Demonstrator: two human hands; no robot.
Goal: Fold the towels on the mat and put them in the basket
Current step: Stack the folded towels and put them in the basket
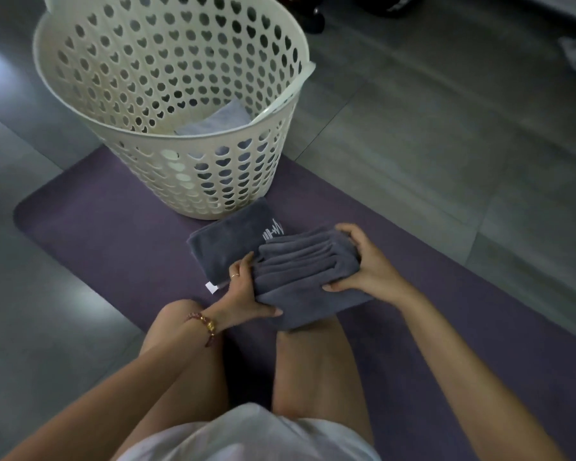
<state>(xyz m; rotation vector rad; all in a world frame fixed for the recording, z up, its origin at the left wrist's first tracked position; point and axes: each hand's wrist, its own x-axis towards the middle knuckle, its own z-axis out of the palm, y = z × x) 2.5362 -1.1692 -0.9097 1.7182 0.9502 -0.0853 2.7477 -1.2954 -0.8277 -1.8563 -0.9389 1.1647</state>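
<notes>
A folded grey towel stack hangs just above the purple mat, held at both ends. My left hand grips its left end, thumb on top near the front. My right hand grips the right end, fingers curled over the far edge. Under and behind the stack, another grey towel with a white logo lies flat on the mat. The cream basket with heart-shaped holes stands at the mat's far end, a pale folded towel inside it.
My bare knees rest on the mat right below the held stack. Grey floor tiles surround the mat. Dark furniture bases stand at the far top edge.
</notes>
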